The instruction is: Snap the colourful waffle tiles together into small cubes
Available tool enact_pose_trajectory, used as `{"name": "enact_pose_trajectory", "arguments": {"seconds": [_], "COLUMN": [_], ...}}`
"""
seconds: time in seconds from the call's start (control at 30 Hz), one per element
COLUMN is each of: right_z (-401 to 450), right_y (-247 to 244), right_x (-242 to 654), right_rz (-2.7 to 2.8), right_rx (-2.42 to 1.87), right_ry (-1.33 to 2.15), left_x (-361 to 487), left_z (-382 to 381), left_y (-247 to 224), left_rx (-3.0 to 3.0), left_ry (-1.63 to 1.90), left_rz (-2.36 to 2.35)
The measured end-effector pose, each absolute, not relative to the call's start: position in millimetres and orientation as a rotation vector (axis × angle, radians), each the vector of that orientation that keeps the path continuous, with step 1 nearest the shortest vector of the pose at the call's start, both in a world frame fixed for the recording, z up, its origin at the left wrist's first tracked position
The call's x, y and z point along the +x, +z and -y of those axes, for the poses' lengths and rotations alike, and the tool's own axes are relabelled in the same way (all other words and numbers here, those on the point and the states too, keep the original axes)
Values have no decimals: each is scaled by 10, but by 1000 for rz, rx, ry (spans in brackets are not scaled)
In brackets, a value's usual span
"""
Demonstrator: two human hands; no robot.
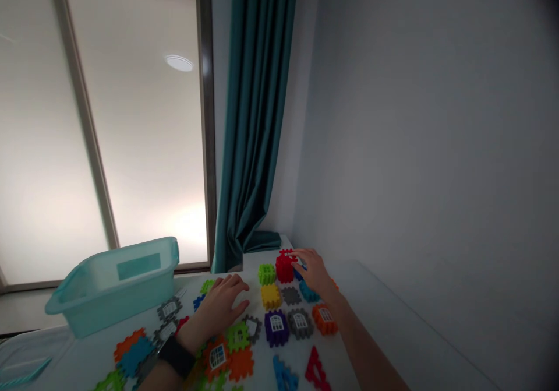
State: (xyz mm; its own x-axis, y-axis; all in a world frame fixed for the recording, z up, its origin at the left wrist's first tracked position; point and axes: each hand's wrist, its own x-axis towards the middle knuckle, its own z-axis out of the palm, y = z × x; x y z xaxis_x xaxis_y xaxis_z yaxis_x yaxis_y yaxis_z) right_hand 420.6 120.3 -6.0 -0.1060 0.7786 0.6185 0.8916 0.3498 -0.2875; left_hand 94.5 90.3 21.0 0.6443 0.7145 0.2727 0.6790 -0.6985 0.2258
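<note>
My right hand point(313, 270) reaches to the far end of the table, its fingers closed at a red interlocking building tile point(286, 254) on top of a red stack point(285, 270). Part of a blue piece shows under that hand. Over the loose tiles hovers my left hand point(222, 302), empty, its thumb apart from the fingers. Between the hands stand a lime green stack point(266, 274), a yellow stack point(271, 296) and a dark grey tile point(291, 295). Nearer me are purple point(276, 328), grey point(300, 323) and orange point(324, 319) stacks with white window inserts.
A teal plastic bin point(117, 286) stands at the left by the window. Loose tiles lie about my left forearm, including an orange one point(241, 363). Blue point(285, 373) and red point(316, 370) triangular pieces lie in front. A wall borders the right side.
</note>
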Motion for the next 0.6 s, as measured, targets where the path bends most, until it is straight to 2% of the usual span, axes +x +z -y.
{"name": "enact_pose_trajectory", "arguments": {"seconds": [0.2,0.6], "right_z": [-1245,-1396], "right_y": [-180,-143], "right_x": [4266,4193], "right_rz": [1887,1928], "right_rx": [-1552,-1613], "right_ry": [-130,10], "left_x": [1117,1143], "left_z": [-1007,-1038], "left_y": [152,141], "left_rx": [2699,2631], "left_ry": [325,233], "left_rz": [-1258,-1229]}}
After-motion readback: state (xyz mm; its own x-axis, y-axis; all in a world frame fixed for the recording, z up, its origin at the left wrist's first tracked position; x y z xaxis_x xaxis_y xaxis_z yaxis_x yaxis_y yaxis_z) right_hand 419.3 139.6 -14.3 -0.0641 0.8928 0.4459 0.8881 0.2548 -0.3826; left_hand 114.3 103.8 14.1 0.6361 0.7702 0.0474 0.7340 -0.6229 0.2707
